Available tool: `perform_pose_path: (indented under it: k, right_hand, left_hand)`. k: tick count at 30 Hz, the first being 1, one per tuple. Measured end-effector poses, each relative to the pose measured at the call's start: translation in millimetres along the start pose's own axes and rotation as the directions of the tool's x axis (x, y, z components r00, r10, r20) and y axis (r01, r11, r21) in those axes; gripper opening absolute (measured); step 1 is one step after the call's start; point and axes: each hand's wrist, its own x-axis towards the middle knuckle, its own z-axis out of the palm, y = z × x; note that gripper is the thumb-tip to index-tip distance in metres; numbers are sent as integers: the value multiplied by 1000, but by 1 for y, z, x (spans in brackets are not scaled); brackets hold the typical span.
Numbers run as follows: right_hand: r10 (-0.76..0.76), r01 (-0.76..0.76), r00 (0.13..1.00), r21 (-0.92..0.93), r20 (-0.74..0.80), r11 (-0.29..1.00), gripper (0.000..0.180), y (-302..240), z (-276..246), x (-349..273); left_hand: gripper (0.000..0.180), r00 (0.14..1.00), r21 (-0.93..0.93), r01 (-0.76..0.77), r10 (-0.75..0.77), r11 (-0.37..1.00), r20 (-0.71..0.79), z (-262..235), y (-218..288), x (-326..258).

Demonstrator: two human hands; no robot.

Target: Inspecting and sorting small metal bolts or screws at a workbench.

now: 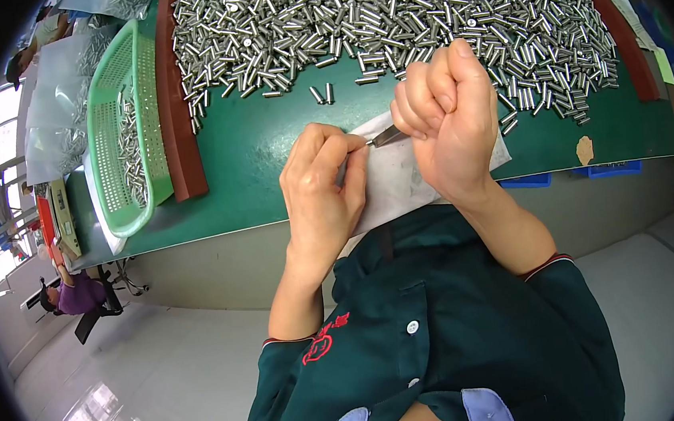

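On the green desk (244,154), seen from the head camera, a huge heap of shiny metal pins (384,18) fills the far part, and a few of them lie loose near its front edge. More pins sit in the green basket (158,158) on the left, but I cannot tell if those are done. One small shiny piece (370,142) is at the fingertips over the white cloth (398,179); it looks midway through being worked on, and the big heap seems left to do. The left hand (322,176) has its thumb and first finger pinched on that piece, with its back facing up. The right hand (453,112) is curled tight around a dark pointed tool (387,135), thumb up, wrist bent, and the tool's tip is right by the piece. Both elbows are bent, close to the body.
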Motion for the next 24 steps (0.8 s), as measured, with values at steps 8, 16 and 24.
perform_pose_path:
  k: [8, 16, 24]
  right_hand:
    - [-51, 54, 998, -188, 24, 981, 40, 5, 10, -3]
    - [-147, 199, 976, -376, 160, 905, 37, 13, 17, -6]
    - [-254, 335, 938, -431, 236, 838, 36, 17, 14, -18]
  left_hand:
    - [8, 1000, -13, 8, -8, 1000, 3, 0, -1, 1]
    - [9, 1000, -20, -27, 27, 999, 8, -1, 0, 6]
    - [9, 1000, -140, 20, -21, 990, -5, -10, 1, 4]
